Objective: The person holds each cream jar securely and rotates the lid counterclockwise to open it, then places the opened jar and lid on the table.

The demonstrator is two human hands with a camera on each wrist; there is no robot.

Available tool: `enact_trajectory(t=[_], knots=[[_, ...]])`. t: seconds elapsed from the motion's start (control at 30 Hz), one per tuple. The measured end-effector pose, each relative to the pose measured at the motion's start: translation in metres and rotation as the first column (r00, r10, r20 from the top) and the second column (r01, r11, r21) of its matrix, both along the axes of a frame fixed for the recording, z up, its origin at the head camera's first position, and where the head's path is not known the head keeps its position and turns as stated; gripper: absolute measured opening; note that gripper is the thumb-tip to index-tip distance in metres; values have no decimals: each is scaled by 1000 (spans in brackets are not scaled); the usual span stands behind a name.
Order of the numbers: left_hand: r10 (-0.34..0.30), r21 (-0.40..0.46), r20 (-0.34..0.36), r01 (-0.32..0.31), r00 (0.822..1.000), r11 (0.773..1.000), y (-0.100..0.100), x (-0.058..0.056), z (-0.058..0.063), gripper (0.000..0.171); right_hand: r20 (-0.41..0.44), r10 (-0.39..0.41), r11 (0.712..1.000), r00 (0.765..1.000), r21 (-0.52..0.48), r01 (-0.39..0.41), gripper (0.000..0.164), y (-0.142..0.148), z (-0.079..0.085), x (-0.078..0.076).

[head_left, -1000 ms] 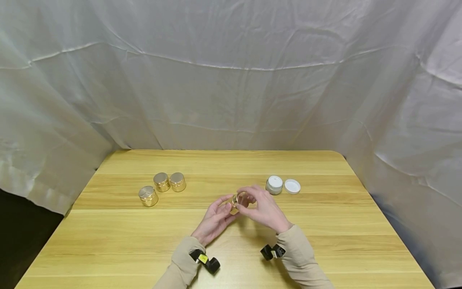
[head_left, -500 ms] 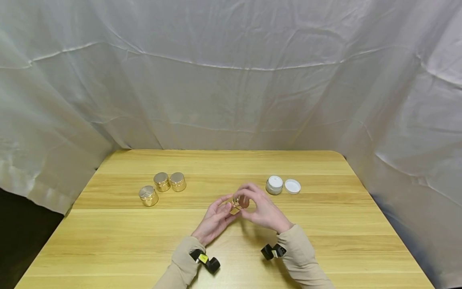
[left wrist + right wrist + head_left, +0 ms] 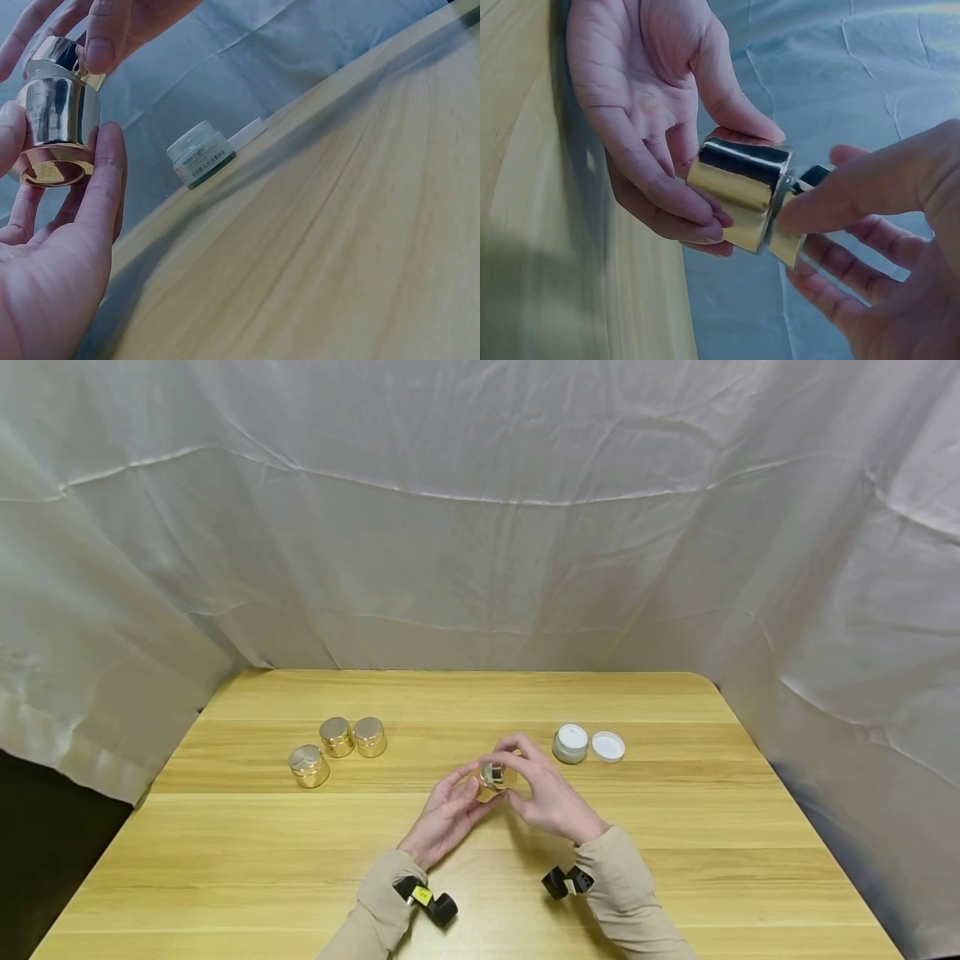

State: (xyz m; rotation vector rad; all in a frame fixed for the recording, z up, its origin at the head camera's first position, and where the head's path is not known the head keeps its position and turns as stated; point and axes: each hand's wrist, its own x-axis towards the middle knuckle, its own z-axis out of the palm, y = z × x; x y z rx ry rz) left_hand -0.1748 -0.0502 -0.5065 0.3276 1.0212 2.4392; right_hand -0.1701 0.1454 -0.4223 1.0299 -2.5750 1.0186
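In the head view my left hand point(image 3: 442, 822) is raised at the middle of the table, gripping a shiny gold jar point(image 3: 739, 187) around its side with thumb and fingers. My right hand point(image 3: 547, 797) pinches a gold lid point(image 3: 786, 240) between thumb and fingers, right at the jar's mouth. The left wrist view shows the lid point(image 3: 56, 52) slightly tilted against the jar's top, with a narrow pale neck showing between them. The jar's base point(image 3: 52, 172) faces the left wrist camera.
Gold lidded jars point(image 3: 308, 767) stand in a group of 3 at the left. An uncovered pale jar point(image 3: 570, 744) with a white top is at the right, beside a white lid point(image 3: 607, 747). A grey curtain point(image 3: 480, 568) hangs around the wooden table point(image 3: 225, 868).
The right hand's fingers have shifted around the gold lid, turning it at the jar's mouth. The left hand and the jar have stayed nearly in place.
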Motion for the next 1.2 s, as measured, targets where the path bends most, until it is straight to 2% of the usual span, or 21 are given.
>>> enact_trajectory(t=[0.23,0.37,0.5,0.6,0.7,0.87,1.0,1.1,1.17,1.2], knots=[[18,36,24,-19,1000,999,0,-2,-1,35,-41,-31,999,999,-37,30,67,-3,-3,-1],[40,37,36,-41,999,998,1,-3,0,45,-17,-42,995,999,-94,40,69,-3,-4,-2],[66,54,43,-69,997,996,1,-3,1,50,51,-43,982,998,-184,52,71,-3,-7,-5],[91,71,56,-95,994,993,1,-3,1,42,147,-20,957,989,-282,62,70,-2,-14,-10],[116,79,63,-121,991,989,1,-3,1,35,271,10,918,962,-384,99,66,1,-25,-17],[139,85,67,-145,988,986,2,-2,1,35,450,-7,854,893,-461,239,56,5,-44,-26],[145,91,72,-151,987,984,2,-2,1,33,544,-30,831,839,-452,323,54,9,-56,-31],[136,93,62,-141,989,986,1,-2,1,33,596,-25,823,803,-444,355,54,11,-66,-33],[131,92,54,-136,990,986,1,-2,0,38,620,-11,811,785,-454,370,54,12,-72,-35],[129,91,54,-134,990,987,1,-2,0,39,621,-3,807,784,-461,369,54,13,-75,-35]])
